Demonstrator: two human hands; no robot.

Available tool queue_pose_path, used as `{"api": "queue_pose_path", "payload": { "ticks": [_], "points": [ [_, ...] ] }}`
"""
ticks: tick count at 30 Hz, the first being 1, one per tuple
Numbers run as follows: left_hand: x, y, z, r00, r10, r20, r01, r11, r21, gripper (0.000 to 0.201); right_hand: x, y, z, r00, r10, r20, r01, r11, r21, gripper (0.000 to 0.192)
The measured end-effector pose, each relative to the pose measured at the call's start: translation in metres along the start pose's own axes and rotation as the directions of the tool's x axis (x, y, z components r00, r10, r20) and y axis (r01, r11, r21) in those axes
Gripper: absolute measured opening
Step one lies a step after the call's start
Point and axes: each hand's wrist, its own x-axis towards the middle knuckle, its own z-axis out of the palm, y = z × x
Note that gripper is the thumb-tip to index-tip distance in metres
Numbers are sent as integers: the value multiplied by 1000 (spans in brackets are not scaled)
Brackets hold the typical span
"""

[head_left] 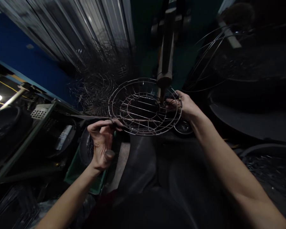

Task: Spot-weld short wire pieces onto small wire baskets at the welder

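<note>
1. Two hands of mine hold one round wire grille [145, 106] at the centre of the frame, lying nearly flat with its face turned up toward me.
2. Left hand [102, 143], lower left of centre: forearm rising from the bottom edge, wrist bent, grip pinched shut on the grille's near-left rim, thumb and fingertips meeting at the wire.
3. Right hand [184, 106], right of centre: arm stretched in from the lower right corner, grip closed on the grille's right rim, fingers curled over the outer ring.
4. Being round, the grille has no long axis; its straight cross wires run roughly left to right, tilted slightly.
5. Behind it, a vertical post [165, 54] comes down to the grille's far edge, upper centre.
6. A tangle of wire pieces [97, 79] sits upper left of the grille.
7. A green tray [76, 173] lies below my left hand.
</note>
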Motion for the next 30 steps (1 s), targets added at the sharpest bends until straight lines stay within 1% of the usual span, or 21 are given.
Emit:
{"api": "queue_pose_path", "payload": {
  "ticks": [2,5,9,13,15,18,21,24,27,30],
  "points": [
    [1,-1,1,1000,9,8,-8,1000,-4,60,0,0,0,1000,0,3,0,1000,5,40],
    [2,-2,2,1000,21,-21,-21,1000,-11,58,1,0,1,1000,4,5,-4,1000,3,43],
    [3,-4,5,998,22,-58,-23,1000,-10,60,6,-1,1,1000,-8,23,9,1000,-22,44],
    [2,-9,3,998,38,-45,-37,999,11,59,10,0,1,998,-32,54,34,999,-36,47],
    [0,-13,1,999,44,-29,-43,999,12,62,11,2,0,998,-29,59,32,998,-53,49],
    [-2,-19,-3,999,47,-13,-47,999,1,67,13,6,-2,998,-37,49,41,997,-70,49],
    [-3,-23,-6,999,46,-21,-46,999,-15,66,16,10,-5,998,-46,36,49,997,-68,47],
    [-3,-23,-8,999,42,-16,-42,999,0,65,18,11,-5,999,-38,35,40,997,-60,49],
    [-4,-20,-11,999,50,-2,-50,998,28,64,17,10,0,999,-44,29,45,997,-58,51],
    [-4,-18,-12,999,51,4,-51,998,33,62,15,7,8,999,-43,29,44,997,-57,48]
  ]
}}
